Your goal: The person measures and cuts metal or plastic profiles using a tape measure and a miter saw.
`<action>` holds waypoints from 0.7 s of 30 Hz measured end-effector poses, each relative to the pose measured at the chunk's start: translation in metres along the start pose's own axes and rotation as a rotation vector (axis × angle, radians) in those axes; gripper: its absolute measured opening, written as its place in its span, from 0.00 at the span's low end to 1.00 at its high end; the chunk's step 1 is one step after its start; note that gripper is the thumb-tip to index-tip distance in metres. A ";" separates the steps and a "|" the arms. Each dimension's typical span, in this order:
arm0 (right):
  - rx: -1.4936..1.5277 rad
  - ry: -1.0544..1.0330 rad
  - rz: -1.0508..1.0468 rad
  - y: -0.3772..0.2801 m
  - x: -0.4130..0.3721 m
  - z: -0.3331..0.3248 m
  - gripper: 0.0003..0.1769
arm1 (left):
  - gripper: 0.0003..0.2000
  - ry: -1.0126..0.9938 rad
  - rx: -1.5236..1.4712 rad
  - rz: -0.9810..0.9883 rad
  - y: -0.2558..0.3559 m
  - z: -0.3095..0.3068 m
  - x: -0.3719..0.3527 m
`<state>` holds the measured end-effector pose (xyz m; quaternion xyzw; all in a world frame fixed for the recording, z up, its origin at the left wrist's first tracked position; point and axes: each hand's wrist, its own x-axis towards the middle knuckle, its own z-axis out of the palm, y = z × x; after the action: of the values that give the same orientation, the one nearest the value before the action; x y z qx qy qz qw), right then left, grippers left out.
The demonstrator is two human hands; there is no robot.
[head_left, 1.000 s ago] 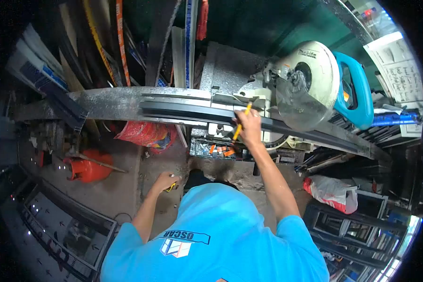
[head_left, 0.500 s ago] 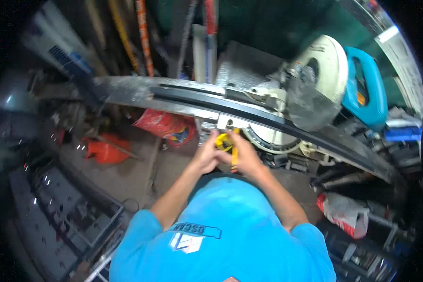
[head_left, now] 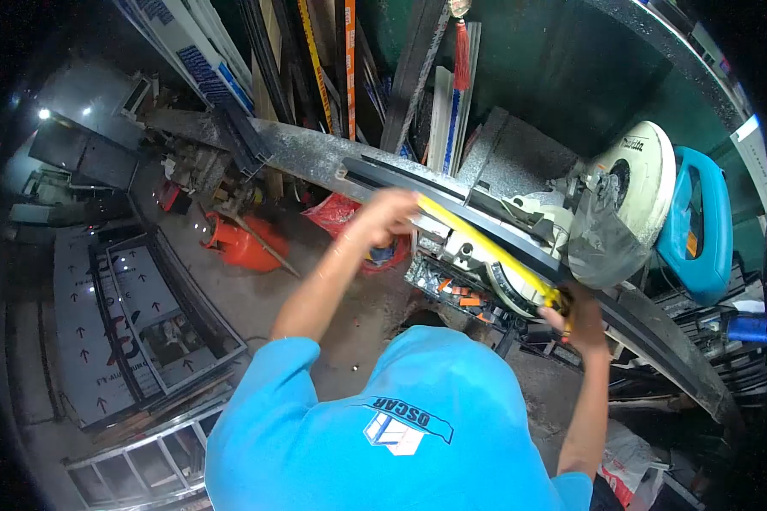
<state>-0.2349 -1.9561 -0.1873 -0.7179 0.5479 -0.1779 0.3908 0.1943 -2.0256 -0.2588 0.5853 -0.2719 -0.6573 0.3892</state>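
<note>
Over at the ledge (head_left: 294,140), one person in a blue shirt (head_left: 341,460) leans forward with both arms out, and the single head view takes it in from above. Two hands are busy with one tape (head_left: 483,244), its yellow blade stretched in a slanting line between them, in front of the saw (head_left: 635,183). The left hand (head_left: 386,215) has its fingers bent in on the blade's left end, nearly closed; motion blurs the fingertips. The right hand (head_left: 581,324) is wrapped round the case at the other end, though shade and blur hide some of its fingers.

One long black bar (head_left: 504,234) lies along the ledge, just behind the blade; whether the two touch I can't tell. The saw, just one, has one pale guard and one blue handle (head_left: 719,221). Several orange bits (head_left: 469,301), too muddled to count, lie below its base.

Off to the left I count one red cylinder (head_left: 256,243) on the floor, one red sack (head_left: 328,213) partly hidden by the left forearm, one panel (head_left: 98,341) printed with arrows, and one ladder-like frame (head_left: 145,464). Behind the ledge stand one yellow strip (head_left: 315,64) and one orange strip (head_left: 350,68), among lengths packed too close to number; one red tassel (head_left: 461,55) hangs near them. One white-and-red bag (head_left: 626,456) lies at the lower right.
</note>
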 end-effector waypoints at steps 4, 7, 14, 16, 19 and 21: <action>-0.054 0.237 -0.199 0.099 -0.014 -0.042 0.25 | 0.15 0.536 0.064 0.206 0.033 -0.123 0.066; 0.261 0.086 0.564 0.088 -0.012 -0.079 0.25 | 0.15 0.673 0.064 0.210 0.043 -0.144 0.080; -0.203 0.073 0.266 0.084 0.003 -0.079 0.23 | 0.13 0.686 0.019 0.203 0.012 -0.147 0.113; -0.075 0.090 0.337 0.104 0.006 -0.075 0.23 | 0.13 0.704 0.010 0.223 0.010 -0.153 0.121; -0.379 0.112 0.298 0.104 0.007 -0.078 0.28 | 0.15 0.747 0.021 0.282 0.009 -0.151 0.123; -0.323 0.050 0.314 0.088 0.008 -0.083 0.25 | 0.15 0.735 0.043 0.292 0.007 -0.151 0.122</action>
<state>-0.3461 -2.0026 -0.2030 -0.6723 0.6838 -0.0425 0.2802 0.3426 -2.1161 -0.3464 0.7448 -0.2086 -0.3357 0.5376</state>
